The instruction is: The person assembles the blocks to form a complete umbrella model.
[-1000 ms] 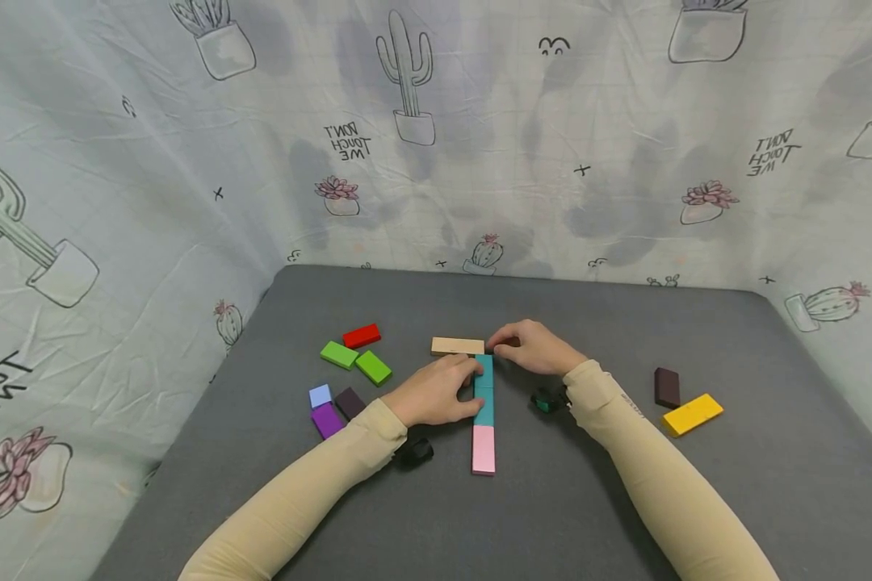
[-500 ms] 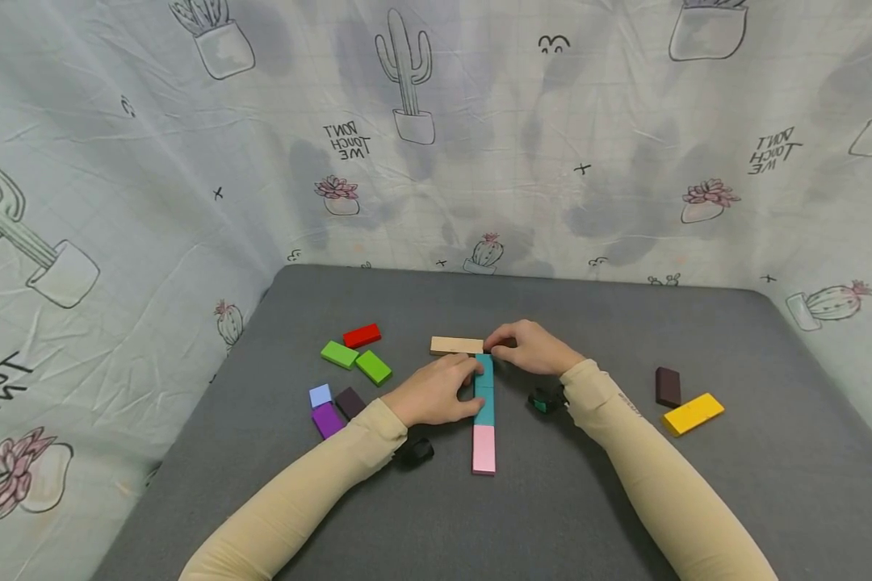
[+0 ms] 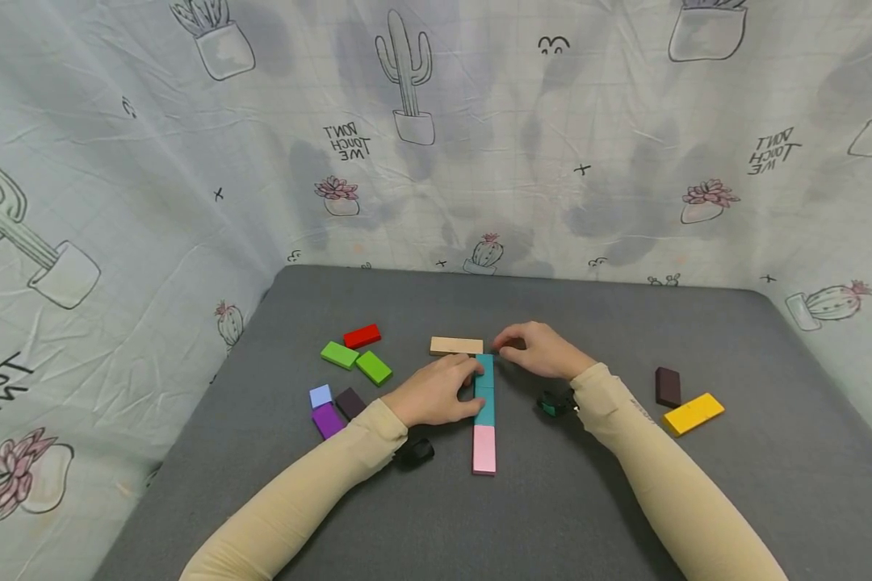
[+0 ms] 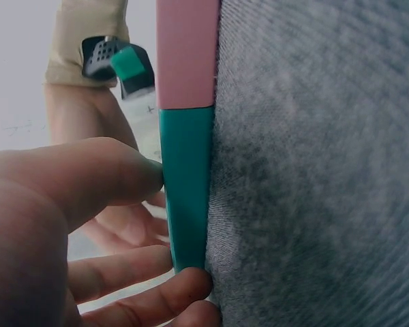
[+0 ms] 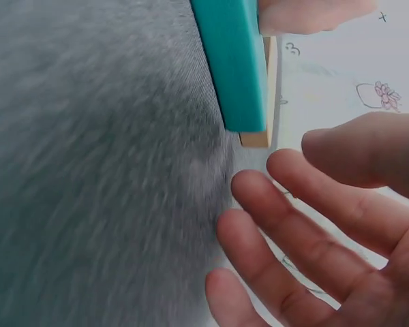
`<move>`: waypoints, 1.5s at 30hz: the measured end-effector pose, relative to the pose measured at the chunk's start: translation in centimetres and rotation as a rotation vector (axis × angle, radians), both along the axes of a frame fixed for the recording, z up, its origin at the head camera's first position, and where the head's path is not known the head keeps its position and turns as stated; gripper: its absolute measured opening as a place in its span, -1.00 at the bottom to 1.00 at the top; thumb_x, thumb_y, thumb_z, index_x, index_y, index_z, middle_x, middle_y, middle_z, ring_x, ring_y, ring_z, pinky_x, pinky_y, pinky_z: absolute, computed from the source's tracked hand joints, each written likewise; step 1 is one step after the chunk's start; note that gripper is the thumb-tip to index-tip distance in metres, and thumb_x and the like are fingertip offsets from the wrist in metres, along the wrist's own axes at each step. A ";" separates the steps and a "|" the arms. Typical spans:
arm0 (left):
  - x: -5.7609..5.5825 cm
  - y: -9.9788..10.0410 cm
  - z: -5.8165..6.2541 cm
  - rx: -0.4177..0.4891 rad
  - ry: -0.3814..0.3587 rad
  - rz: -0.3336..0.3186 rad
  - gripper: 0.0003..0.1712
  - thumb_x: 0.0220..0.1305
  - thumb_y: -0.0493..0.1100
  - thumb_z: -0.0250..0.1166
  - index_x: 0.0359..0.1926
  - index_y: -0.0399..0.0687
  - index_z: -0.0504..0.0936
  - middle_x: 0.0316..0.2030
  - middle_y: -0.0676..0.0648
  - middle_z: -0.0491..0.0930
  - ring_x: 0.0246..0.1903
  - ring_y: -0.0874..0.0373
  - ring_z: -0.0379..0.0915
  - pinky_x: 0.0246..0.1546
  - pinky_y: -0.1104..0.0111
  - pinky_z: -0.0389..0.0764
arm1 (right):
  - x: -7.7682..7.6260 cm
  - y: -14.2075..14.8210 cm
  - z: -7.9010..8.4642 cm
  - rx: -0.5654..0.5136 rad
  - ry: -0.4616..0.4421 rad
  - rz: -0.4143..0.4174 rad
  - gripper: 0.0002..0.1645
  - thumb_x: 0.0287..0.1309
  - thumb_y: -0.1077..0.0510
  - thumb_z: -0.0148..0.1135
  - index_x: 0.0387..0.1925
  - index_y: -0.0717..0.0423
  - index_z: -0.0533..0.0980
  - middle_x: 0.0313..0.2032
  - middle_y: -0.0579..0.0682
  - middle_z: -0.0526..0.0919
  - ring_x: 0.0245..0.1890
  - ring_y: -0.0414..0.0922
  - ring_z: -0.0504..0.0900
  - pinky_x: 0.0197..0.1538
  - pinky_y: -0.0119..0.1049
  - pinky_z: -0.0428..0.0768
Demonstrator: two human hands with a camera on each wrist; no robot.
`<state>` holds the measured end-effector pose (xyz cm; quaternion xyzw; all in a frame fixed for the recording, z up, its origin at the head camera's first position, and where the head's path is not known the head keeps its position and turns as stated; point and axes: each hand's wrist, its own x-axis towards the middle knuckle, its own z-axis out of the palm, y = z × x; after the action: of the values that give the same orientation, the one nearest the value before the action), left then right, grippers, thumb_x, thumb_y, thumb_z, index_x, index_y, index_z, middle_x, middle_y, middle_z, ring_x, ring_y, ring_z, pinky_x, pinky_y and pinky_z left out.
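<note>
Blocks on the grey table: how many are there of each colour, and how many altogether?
Red block: 1
Green blocks: 2
Light blue block: 1
Purple block: 1
Dark brown blocks: 2
Tan block: 1
Teal blocks: 2
Pink block: 1
Yellow block: 1
Total in view: 12

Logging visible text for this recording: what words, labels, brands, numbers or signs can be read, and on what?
"DON'T TOUCH WE", apparently, twice on the patterned cloth; some letters look reversed.
Similar lettering, partly cut off, at the head view's left edge, same cloth.
"x"-like crosses on the cloth.
Marks on the right sleeve: too small to read.
No readable text on the blocks.
</note>
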<state>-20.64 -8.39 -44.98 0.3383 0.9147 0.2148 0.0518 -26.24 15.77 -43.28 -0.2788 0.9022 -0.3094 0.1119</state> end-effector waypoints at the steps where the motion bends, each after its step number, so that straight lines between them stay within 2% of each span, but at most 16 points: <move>1: 0.0 0.0 0.0 -0.001 0.003 0.001 -0.53 0.39 0.05 0.34 0.20 -0.07 0.60 -0.16 0.00 0.54 -0.19 0.21 0.44 -0.18 0.36 0.52 | 0.2 0.3 0.1 0.008 0.015 -0.006 -0.69 0.48 0.17 0.17 0.12 0.16 0.67 0.05 0.11 0.74 0.06 0.05 0.69 0.13 0.03 0.64; 7: -0.1 0.1 0.0 -0.009 0.025 0.004 -0.53 0.37 0.05 0.35 0.18 -0.07 0.61 -0.18 0.02 0.53 -0.18 0.22 0.43 -0.16 0.36 0.51 | 2.4 3.1 0.9 0.030 0.093 -0.047 -0.71 0.47 0.20 0.20 0.10 0.19 0.67 -0.02 0.07 0.73 -0.06 -0.03 0.68 0.02 0.00 0.65; 14: 0.1 0.1 0.1 -0.009 0.008 0.013 -0.54 0.37 0.04 0.34 0.18 -0.07 0.61 -0.18 0.02 0.53 -0.17 0.21 0.43 -0.16 0.35 0.51 | 5.6 7.1 1.8 0.029 0.200 -0.071 -0.71 0.44 0.31 0.16 0.09 0.20 0.66 -0.03 0.07 0.73 -0.11 -0.08 0.67 -0.08 -0.10 0.66; 21: 0.2 0.0 0.1 -0.004 0.007 0.013 -0.54 0.37 0.04 0.35 0.18 -0.07 0.61 -0.18 0.02 0.52 -0.18 0.21 0.43 -0.18 0.36 0.51 | 8.7 11.5 2.3 0.104 0.270 -0.165 -0.68 0.36 0.37 0.18 0.06 0.18 0.67 -0.03 0.06 0.73 -0.13 -0.06 0.68 -0.16 -0.18 0.66; 28: 0.2 0.0 0.1 -0.007 0.009 0.012 -0.54 0.37 0.04 0.35 0.19 -0.06 0.61 -0.18 0.03 0.53 -0.18 0.22 0.43 -0.20 0.36 0.51 | 10.8 14.9 1.9 0.152 0.377 -0.216 -0.68 0.22 0.40 0.30 0.00 0.16 0.69 -0.11 0.03 0.73 -0.30 -0.23 0.55 -0.33 -0.30 0.50; 30: 0.2 0.0 0.1 -0.009 0.009 0.007 -0.53 0.37 0.03 0.35 0.19 -0.07 0.61 -0.17 0.02 0.53 -0.18 0.21 0.43 -0.20 0.37 0.51 | 11.3 15.7 1.8 0.168 0.383 -0.233 -0.65 0.19 0.43 0.31 0.00 0.16 0.69 -0.09 0.07 0.72 -0.29 -0.19 0.57 -0.32 -0.26 0.53; 33: 0.3 0.0 0.3 0.000 0.013 -0.001 -0.54 0.37 0.01 0.35 0.18 -0.08 0.61 -0.17 0.01 0.54 -0.19 0.20 0.43 -0.20 0.36 0.51 | 12.0 16.6 1.7 0.192 0.383 -0.262 -0.61 0.13 0.46 0.32 -0.01 0.17 0.70 -0.03 0.14 0.72 -0.16 0.00 0.66 -0.24 -0.10 0.63; 37: 0.4 0.0 0.4 0.014 0.024 -0.011 -0.56 0.36 -0.01 0.35 0.18 -0.09 0.62 -0.18 0.00 0.56 -0.19 0.19 0.43 -0.21 0.34 0.51 | 12.8 17.6 1.2 0.223 0.365 -0.272 -0.61 0.08 0.46 0.36 -0.02 0.20 0.69 0.00 0.23 0.69 -0.05 0.20 0.64 -0.17 0.09 0.63; 45: 0.5 -0.1 0.4 0.015 0.017 -0.008 -0.55 0.37 0.00 0.35 0.19 -0.08 0.61 -0.15 -0.01 0.58 -0.18 0.18 0.44 -0.19 0.33 0.52 | 13.3 18.9 0.2 0.289 0.368 -0.308 -0.61 -0.06 0.47 0.45 -0.10 0.28 0.70 -0.08 0.27 0.69 -0.10 0.23 0.57 -0.09 0.22 0.56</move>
<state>-20.16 -8.49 -44.62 0.3442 0.9122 0.2183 0.0422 -12.94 34.69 -43.13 -0.1711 0.9739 -0.1349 -0.0636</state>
